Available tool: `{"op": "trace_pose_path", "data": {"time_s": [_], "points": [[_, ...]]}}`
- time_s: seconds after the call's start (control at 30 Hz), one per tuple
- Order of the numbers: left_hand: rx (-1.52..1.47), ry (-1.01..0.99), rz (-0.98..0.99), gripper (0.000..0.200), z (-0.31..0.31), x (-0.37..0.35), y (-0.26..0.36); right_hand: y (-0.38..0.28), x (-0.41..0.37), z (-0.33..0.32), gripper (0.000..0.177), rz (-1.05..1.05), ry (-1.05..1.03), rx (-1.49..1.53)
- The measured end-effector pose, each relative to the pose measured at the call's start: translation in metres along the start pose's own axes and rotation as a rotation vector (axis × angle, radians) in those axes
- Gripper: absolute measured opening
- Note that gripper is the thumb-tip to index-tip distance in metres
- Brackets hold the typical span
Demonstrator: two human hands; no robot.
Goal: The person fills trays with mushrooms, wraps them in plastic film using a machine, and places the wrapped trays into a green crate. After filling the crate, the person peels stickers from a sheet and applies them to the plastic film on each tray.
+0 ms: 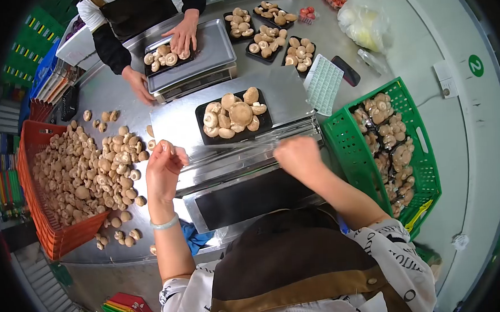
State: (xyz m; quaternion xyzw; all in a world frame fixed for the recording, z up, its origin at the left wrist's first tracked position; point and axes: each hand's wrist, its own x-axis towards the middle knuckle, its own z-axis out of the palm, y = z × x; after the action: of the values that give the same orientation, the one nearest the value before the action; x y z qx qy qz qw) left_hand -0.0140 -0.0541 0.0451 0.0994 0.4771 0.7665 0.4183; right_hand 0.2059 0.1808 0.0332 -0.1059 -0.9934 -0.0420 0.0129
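Observation:
My left hand [166, 169], a pale bangle on its wrist, is closed in a pinch at the left of the wrapping machine [251, 175]. On the other side my right hand [300, 160] makes a fist. Between them stretches a sheet of clear cling film [227, 153], gripped at its two ends. Just beyond the film, a black tray [208, 138] heaped with shiitake mushrooms [241, 113] rests on the machine's steel top.
An orange crate [54, 241] spills loose mushrooms at left. Wrapped trays fill a green crate [340, 145] at right. Across the table, a co-worker's hands [183, 34] are at a tray on a scale [216, 50]. Several filled trays [267, 44], a label sheet [324, 84] and a phone [346, 71] lie behind.

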Motion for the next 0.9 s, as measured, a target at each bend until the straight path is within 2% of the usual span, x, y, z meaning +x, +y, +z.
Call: {"op": "trace_pose_path", "data": {"time_s": [0.1, 0.2, 0.3, 0.33, 0.43, 0.5, 0.57, 0.63, 0.7, 0.77, 0.87, 0.9], "points": [[0.065, -0.033, 0.000, 0.021, 0.019, -0.013, -0.009, 0.030, -0.024, -0.026, 0.015, 0.151, 0.044, 0.090], [0.047, -0.031, 0.018, 0.020, 0.032, -0.026, -0.010, 0.040, -0.037, -0.041, 0.023, 0.284, -0.094, 0.995], [-0.019, -0.051, 0.109, 0.018, 0.047, -0.043, 0.006, 0.041, -0.043, -0.050, 0.032, 0.592, 0.072, 1.773], [-0.002, -0.083, 0.150, 0.016, 0.054, -0.042, 0.014, 0.045, -0.040, -0.050, 0.032, 0.541, 0.161, 1.852], [-0.119, -0.072, 0.295, 0.014, 0.060, -0.020, 0.024, 0.042, -0.001, -0.057, 0.030, 0.449, 0.549, 1.716], [-0.104, -0.125, 0.408, 0.013, 0.066, 0.003, 0.034, 0.042, 0.034, -0.069, 0.028, 0.451, 0.623, 1.371], [0.046, -0.074, 0.553, 0.013, 0.070, 0.044, 0.032, 0.049, 0.077, -0.049, 0.028, 0.362, 0.694, 1.084], [0.375, 0.059, 0.626, 0.016, 0.052, 0.093, 0.017, 0.060, 0.126, -0.010, 0.025, 0.181, 0.774, 0.722], [0.785, 0.094, 0.622, 0.018, 0.020, 0.137, -0.008, 0.071, 0.161, 0.028, 0.020, 0.121, 0.548, 0.517], [1.125, 0.112, 0.460, 0.017, 0.003, 0.154, -0.033, 0.074, 0.177, 0.064, 0.019, 0.093, 0.335, 0.414], [1.128, 0.104, 0.371, 0.015, -0.010, 0.159, -0.065, 0.073, 0.185, 0.091, 0.022, 0.075, 0.067, 0.451], [1.174, 0.091, 0.286, 0.016, -0.004, 0.154, -0.061, 0.070, 0.184, 0.086, 0.024, 0.061, -0.009, 0.487]]}}
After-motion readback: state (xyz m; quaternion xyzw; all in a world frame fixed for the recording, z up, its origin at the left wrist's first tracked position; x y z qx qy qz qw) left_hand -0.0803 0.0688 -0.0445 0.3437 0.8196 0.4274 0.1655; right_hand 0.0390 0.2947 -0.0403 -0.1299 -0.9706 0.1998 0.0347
